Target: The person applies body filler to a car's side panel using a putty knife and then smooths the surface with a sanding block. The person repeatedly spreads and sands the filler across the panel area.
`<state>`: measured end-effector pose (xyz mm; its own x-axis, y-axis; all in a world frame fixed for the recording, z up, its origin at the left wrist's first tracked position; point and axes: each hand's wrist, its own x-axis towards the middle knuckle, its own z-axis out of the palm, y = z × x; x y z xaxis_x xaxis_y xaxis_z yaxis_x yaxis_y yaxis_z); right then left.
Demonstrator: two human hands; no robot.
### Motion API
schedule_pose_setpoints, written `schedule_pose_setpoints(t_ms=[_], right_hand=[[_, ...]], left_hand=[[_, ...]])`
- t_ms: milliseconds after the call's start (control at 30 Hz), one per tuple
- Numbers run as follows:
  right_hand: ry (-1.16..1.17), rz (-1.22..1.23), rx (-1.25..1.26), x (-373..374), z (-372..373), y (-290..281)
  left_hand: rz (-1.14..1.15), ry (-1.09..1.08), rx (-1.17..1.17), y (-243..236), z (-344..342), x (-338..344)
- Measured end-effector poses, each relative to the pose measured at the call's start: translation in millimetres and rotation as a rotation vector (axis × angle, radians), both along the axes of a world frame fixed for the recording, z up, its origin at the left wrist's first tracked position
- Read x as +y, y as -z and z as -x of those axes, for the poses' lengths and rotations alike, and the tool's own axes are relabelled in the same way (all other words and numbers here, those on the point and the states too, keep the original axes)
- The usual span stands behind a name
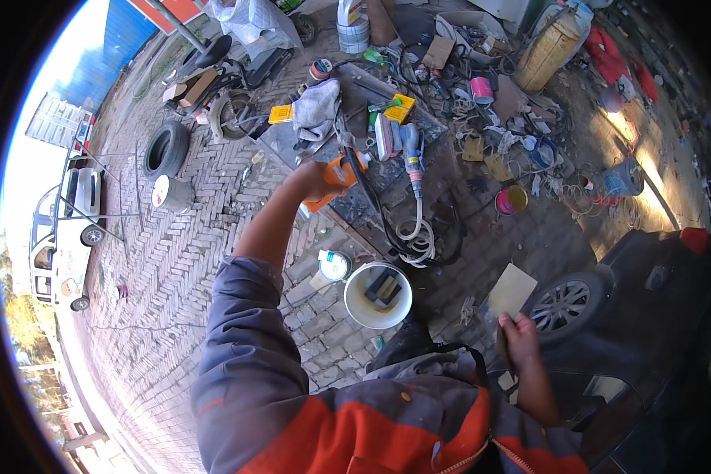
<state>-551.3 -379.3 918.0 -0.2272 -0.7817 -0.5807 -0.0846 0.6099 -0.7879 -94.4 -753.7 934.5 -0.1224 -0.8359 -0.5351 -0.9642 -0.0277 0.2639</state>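
Observation:
My left hand (312, 182) reaches out over the worktable and is closed on an orange thing (341, 172), perhaps a box or bottle; the fingers partly hide it. Beside it on the table are a grey towel (316, 109), a sander (410, 150) with a pale hose, and a yellow box (400, 109). Low at the right, my right hand (520, 338) pinches a flat beige sheet (513, 289) by its lower edge, next to the dark car. In front of me stands a white bucket (363, 316) with dark and tan blocks inside.
A small lidded tub (335, 266) touches the bucket's left side. The dark car's wheel (565, 304) is close on the right. Scraps, cans and a yellow gas cylinder (549, 51) lie beyond the table. A tyre (166, 150) and white pail (172, 194) occupy the paving at left.

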Motion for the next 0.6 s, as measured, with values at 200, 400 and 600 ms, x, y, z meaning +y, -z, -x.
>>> schedule_pose_setpoints(t_ms=[200, 400, 600], right_hand=[[-0.087, 0.058, -0.004, -39.1, -6.0, -7.6], [-0.24, 0.13, -0.039, -82.7, 3.3, -14.6], [-0.414, 0.137, -0.34, -126.9, 6.0, 0.7]], left_hand=[[0.005, -0.208, 0.202, 12.8, -30.9, 45.3], [-0.073, -0.273, -0.008, -55.6, -41.5, 76.0], [0.168, -0.696, 0.893, -86.5, -13.3, 221.6]])
